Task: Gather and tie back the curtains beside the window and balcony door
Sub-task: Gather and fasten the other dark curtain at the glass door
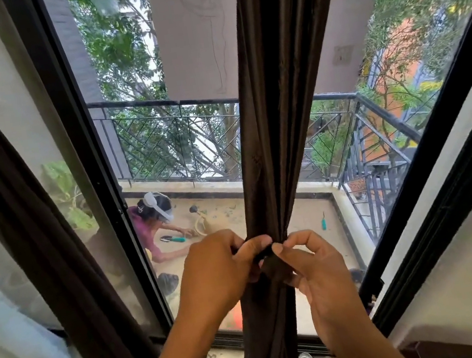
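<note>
- Left hand (219, 270): forearm rises from the bottom edge; fingers curl and pinch a dark tie band (264, 252) at the left side of the gathered curtain.
- Right hand (314, 262): thumb and forefinger pinch the same band from the right; the other fingers are bent loosely below.
- Brown curtain (279, 109): bunched into one narrow column at the centre of the glass, hanging top to floor, cinched where both hands meet.
- Second brown curtain (36, 243): at the left, beside the frame, already knotted high up.
- Black door frame (93, 171): sliding glass panels.
- Balcony railing (184, 137): dark metal, beyond the glass.
- Person (154, 220) on the balcony floor, crouched low.
- Trees (119, 51) behind.
</note>
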